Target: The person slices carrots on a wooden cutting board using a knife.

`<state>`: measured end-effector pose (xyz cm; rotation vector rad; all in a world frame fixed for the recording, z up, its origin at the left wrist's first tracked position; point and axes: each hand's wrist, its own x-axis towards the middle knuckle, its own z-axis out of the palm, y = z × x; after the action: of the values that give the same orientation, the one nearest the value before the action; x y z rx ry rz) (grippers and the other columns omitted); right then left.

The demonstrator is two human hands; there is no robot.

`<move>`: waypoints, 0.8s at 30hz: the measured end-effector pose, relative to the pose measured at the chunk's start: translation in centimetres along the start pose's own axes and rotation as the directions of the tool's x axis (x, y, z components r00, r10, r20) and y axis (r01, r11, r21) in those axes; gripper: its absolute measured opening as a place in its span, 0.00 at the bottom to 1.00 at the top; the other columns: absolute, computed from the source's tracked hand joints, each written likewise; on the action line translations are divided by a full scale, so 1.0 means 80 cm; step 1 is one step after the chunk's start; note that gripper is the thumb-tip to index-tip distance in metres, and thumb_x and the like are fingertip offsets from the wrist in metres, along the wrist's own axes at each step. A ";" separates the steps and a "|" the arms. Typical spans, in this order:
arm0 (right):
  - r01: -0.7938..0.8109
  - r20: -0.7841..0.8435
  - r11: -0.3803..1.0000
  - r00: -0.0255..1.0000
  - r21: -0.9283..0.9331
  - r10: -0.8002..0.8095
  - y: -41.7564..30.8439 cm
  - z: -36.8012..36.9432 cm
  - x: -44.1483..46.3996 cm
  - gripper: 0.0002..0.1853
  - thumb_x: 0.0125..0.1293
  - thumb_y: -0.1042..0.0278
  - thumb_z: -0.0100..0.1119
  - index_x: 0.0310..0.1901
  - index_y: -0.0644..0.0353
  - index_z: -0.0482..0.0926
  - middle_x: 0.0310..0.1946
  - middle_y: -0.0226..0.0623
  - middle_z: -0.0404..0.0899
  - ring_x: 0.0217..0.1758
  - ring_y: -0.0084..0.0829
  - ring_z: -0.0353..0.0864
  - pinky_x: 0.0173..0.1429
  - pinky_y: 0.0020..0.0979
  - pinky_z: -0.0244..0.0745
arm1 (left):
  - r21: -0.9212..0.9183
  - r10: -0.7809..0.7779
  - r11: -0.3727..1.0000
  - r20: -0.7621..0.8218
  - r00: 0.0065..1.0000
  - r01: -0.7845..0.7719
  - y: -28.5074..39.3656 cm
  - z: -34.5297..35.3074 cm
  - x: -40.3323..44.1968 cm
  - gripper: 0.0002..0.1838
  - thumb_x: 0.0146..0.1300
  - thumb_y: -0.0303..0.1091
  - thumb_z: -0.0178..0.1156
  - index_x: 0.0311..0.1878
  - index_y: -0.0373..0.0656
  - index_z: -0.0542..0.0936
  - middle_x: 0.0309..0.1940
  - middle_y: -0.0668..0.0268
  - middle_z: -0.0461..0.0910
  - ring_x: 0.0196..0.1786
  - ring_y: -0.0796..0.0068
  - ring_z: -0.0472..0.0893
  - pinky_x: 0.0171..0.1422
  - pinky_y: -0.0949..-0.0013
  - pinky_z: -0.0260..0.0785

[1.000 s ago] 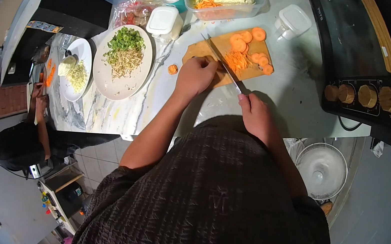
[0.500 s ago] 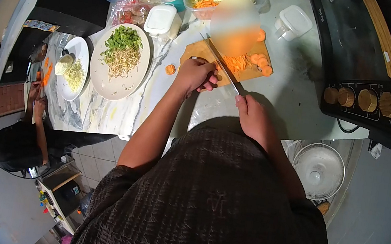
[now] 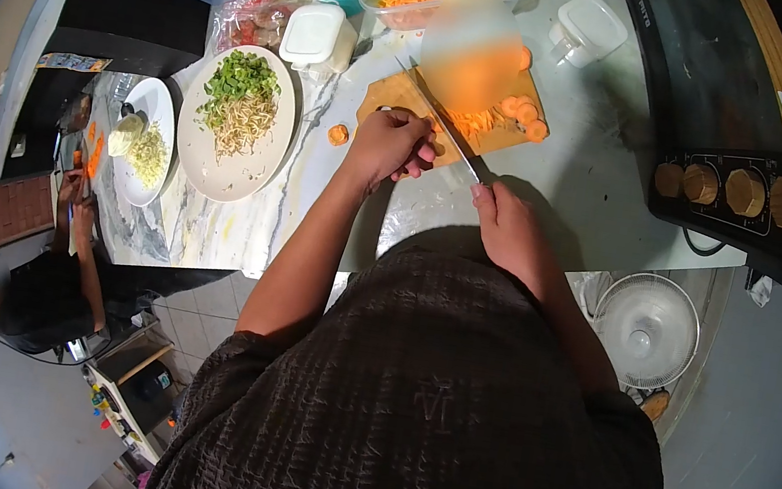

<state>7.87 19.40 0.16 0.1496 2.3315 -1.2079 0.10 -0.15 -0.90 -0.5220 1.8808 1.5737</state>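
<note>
My right hand point(image 3: 512, 224) is wrapped round the handle of a kitchen knife point(image 3: 442, 121), whose blade slants up and left across an orange-brown cutting board point(image 3: 388, 94). Shredded carrot point(image 3: 472, 125) lies along the blade's right side, with carrot slices point(image 3: 528, 116) farther right. On the board's lower left, my left hand point(image 3: 393, 148) has its fingers curled in close to the blade. Whatever is under those fingers is hidden. A carrot end piece point(image 3: 338, 134) rests on the counter left of the board. A blurred patch covers the board's upper middle.
Left stand a plate of chopped greens and sprouts point(image 3: 188, 148) and a white plate point(image 3: 171, 115). Behind are lidded containers point(image 3: 318, 34) and a clear tub point(image 3: 520, 3) of shredded vegetables. An oven point(image 3: 727, 158) stands right; a strainer basket point(image 3: 646, 333) sits below. Another person point(image 3: 50, 295) works far left.
The view has shifted slightly. My two hands and the knife keep nearly the same place over the board, with the blade still beside the shredded carrot.
</note>
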 end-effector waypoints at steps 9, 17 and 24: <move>-0.010 -0.001 1.000 1.000 -0.026 0.010 -0.002 0.001 -0.001 0.21 0.75 0.53 0.44 0.39 0.68 0.73 0.33 0.61 0.79 0.43 0.63 0.76 0.46 0.54 0.70 | 0.031 0.010 0.999 0.009 1.000 -0.011 0.002 0.000 0.001 0.15 0.69 0.39 0.54 0.34 0.36 0.78 0.19 0.66 0.79 0.13 0.82 0.73 0.14 0.80 0.56; 0.039 -0.042 0.999 0.998 -0.029 -0.040 -0.002 0.002 -0.004 0.21 0.75 0.54 0.43 0.38 0.68 0.72 0.32 0.60 0.78 0.40 0.62 0.76 0.42 0.53 0.69 | -0.021 0.013 1.000 0.041 0.999 -0.013 0.005 -0.003 0.004 0.13 0.68 0.35 0.53 0.33 0.35 0.79 0.21 0.64 0.81 0.13 0.81 0.73 0.14 0.78 0.56; 0.094 -0.100 0.995 0.990 -0.038 -0.097 -0.003 0.004 -0.002 0.21 0.75 0.55 0.43 0.36 0.68 0.72 0.28 0.59 0.78 0.37 0.62 0.77 0.42 0.54 0.70 | -0.024 0.013 1.000 0.029 0.999 -0.012 0.005 -0.003 0.003 0.12 0.68 0.35 0.53 0.33 0.36 0.79 0.21 0.64 0.81 0.13 0.82 0.73 0.14 0.78 0.56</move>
<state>8.04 19.05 0.22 0.0902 2.4707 -1.2327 -0.39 -0.25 -0.78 -0.4959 1.8484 1.6053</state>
